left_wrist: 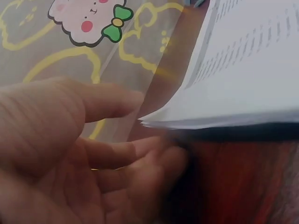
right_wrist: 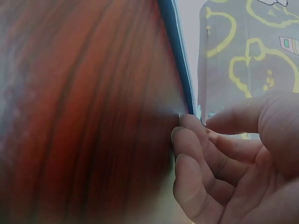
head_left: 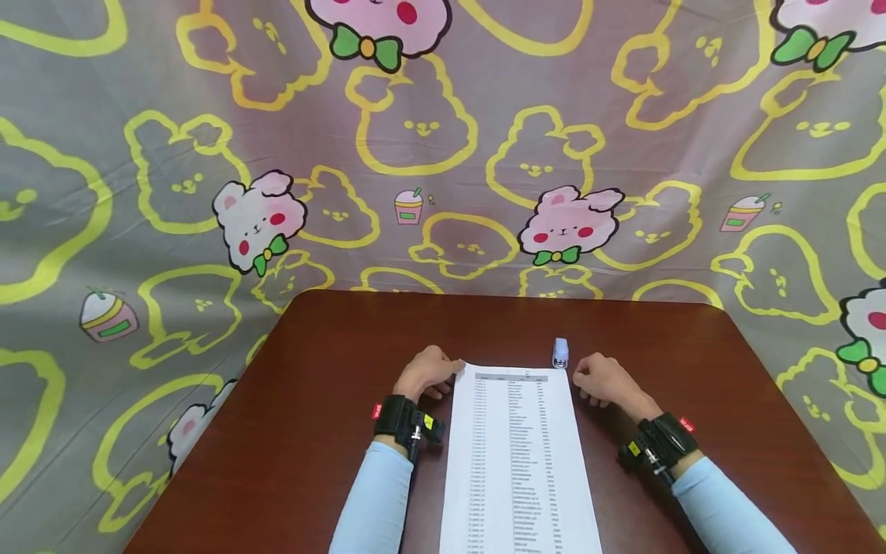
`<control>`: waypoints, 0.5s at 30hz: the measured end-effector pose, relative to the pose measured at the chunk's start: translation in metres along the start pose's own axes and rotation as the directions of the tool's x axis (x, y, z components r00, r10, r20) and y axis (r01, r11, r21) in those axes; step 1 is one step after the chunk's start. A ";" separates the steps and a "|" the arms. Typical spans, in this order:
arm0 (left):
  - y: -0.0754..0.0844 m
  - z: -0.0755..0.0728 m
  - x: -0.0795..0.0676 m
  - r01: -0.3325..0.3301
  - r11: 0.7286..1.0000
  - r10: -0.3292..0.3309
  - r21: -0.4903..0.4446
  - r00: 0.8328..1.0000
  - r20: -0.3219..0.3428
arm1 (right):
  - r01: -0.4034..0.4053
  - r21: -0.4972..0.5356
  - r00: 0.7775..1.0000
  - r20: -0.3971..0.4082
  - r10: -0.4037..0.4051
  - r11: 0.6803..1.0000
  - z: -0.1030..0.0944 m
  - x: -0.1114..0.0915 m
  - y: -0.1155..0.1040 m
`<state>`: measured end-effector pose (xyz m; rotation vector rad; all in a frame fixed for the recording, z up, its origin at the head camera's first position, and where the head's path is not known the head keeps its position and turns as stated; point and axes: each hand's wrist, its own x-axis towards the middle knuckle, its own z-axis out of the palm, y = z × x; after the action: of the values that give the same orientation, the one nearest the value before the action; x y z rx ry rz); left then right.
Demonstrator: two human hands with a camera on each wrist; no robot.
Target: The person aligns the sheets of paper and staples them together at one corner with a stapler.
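Several stacked sheets of paper, the top one printed with a table of rows, lie in front of me. My left hand is at their top left corner. In the left wrist view its thumb is above the paper corner and its fingers below, with gaps between. Beside the top right corner, my right hand has loosely bent fingers. In the right wrist view its thumb and index fingertips are close to the paper's edge; a firm hold is not visible. A small pale lilac stapler stands just beyond that corner.
The brown wooden table reaches back to a grey cloth with yellow and pink cartoon figures. Black wrist straps with cameras sit on both wrists, above light blue sleeves.
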<state>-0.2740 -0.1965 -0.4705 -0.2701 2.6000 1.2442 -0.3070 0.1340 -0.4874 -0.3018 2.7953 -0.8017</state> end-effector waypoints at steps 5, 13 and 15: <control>-0.008 0.004 0.006 -0.007 1.000 0.006 -0.025 0.999 -0.034 | 0.005 0.012 1.000 -0.001 -0.005 1.000 0.006 0.000 0.002; -0.010 0.007 0.011 -0.049 0.997 0.048 -0.053 0.999 -0.017 | 0.017 0.011 1.000 -0.007 -0.017 1.000 0.003 -0.001 0.002; -0.011 0.006 0.011 -0.058 0.996 0.057 -0.067 0.998 -0.017 | 0.023 0.014 1.000 -0.008 -0.023 1.000 0.002 -0.001 0.001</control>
<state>-0.2802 -0.1992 -0.4859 -0.2192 2.5993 1.3564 -0.3055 0.1343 -0.4894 -0.3301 2.7973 -0.8285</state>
